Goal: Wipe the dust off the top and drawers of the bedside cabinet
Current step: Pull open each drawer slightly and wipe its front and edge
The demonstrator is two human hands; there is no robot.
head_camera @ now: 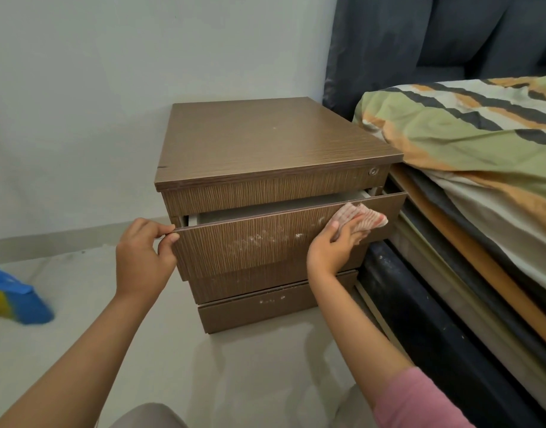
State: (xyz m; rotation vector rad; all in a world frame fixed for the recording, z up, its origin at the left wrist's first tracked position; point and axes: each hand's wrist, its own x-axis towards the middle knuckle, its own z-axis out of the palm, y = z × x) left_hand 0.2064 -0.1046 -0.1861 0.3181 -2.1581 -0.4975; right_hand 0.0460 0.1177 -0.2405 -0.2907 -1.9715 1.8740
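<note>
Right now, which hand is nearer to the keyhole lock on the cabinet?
Right. The right hand presses the cloth on the open drawer's front, just below the keyhole lock. The left hand grips that drawer's far left corner.

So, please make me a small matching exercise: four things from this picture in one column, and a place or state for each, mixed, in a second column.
1. cloth
2. middle drawer
3. broom
4. blanket

a. on the bed
b. pulled partly out
c. on the floor, far left
d. held in the right hand

Pairs: 1-d, 2-b, 3-c, 4-a
</note>
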